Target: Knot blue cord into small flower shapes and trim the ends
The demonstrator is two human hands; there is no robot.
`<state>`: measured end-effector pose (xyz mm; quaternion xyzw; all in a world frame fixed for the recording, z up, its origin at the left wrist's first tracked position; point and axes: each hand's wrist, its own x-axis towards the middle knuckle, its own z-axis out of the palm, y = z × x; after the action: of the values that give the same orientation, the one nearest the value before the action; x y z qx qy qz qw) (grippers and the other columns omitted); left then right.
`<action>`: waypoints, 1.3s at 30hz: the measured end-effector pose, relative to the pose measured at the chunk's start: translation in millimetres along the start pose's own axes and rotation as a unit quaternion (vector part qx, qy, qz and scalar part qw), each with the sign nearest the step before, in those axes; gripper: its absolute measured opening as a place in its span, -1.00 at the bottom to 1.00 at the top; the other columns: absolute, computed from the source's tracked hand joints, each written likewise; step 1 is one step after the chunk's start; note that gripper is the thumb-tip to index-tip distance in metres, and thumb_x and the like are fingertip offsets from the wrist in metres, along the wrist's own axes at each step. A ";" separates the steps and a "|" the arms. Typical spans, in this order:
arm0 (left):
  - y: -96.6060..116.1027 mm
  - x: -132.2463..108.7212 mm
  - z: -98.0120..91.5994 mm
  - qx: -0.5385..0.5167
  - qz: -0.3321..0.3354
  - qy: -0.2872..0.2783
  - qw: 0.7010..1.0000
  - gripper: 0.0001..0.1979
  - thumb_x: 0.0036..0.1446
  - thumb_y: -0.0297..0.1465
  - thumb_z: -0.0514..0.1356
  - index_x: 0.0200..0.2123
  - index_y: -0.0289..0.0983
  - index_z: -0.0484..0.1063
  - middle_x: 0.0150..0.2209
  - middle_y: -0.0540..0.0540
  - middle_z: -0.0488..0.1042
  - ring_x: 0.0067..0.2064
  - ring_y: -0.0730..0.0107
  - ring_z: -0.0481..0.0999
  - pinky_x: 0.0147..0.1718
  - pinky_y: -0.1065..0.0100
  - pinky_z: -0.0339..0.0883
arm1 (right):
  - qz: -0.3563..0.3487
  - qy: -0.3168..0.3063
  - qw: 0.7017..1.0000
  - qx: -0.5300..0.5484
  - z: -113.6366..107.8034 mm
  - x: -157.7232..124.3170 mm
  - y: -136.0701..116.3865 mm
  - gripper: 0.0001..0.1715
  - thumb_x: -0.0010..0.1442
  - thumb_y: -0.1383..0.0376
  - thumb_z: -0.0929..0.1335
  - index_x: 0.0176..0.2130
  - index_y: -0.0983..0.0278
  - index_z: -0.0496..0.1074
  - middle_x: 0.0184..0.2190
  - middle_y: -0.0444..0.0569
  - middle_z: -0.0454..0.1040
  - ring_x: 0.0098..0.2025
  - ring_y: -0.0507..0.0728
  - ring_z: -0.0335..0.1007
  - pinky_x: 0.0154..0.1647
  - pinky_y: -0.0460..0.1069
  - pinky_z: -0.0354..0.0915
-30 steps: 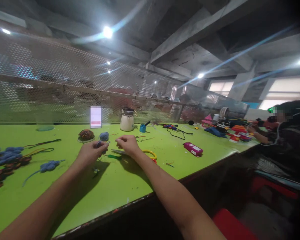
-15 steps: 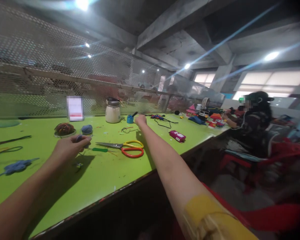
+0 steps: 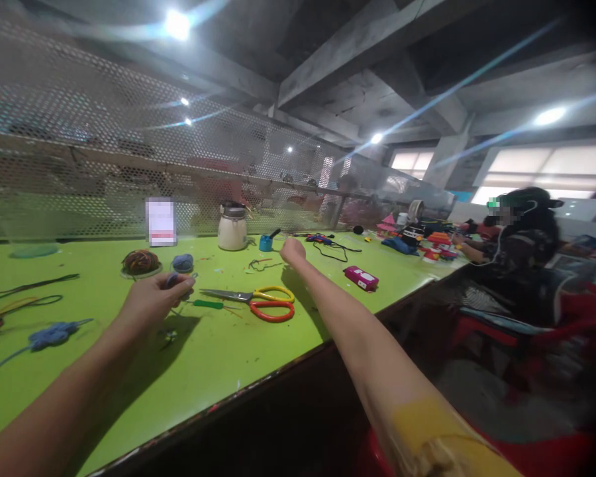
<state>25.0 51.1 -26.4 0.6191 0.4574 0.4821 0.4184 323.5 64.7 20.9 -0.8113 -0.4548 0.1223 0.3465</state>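
My left hand is closed in a pinch above the table, with a small blue yarn piece between thumb and fingers. Outstretched over the table, my right hand is closed; what it grips, if anything, is hidden. Just left of it stands a small blue pot with a dark stick leaning out. Large scissors with yellow and red handles lie between my forearms, and a green-handled tool lies by their blades. Behind my left hand sit a blue yarn ball and a multicoloured yarn ball.
A blue crocheted piece and loose cords lie at the left. A lidded jar and a bright upright screen stand by the mesh partition. A magenta packet lies right of my arm. A person sits farther right.
The view has shifted, so everything appears slightly right and lower. My right hand has moved a little away from the blue pot. My left hand keeps its pinch.
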 end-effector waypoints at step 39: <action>5.9 -7.6 4.5 -0.213 -0.035 -0.103 0.971 -0.69 -0.38 -0.46 0.44 -0.56 -0.32 0.35 -0.57 0.01 0.43 -0.46 0.47 0.42 -0.47 0.43 0.22 | -0.149 -0.312 0.791 0.505 65.9 -105.7 -52.8 -0.63 -0.27 0.26 0.54 -0.56 0.35 0.33 -0.59 -0.09 0.45 -0.59 -0.04 0.29 -0.60 -0.12 0.21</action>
<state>29.5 42.0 -23.3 0.5454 0.3204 0.4871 0.6022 196.3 25.8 -4.0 -0.3609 -0.5269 0.5276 0.5602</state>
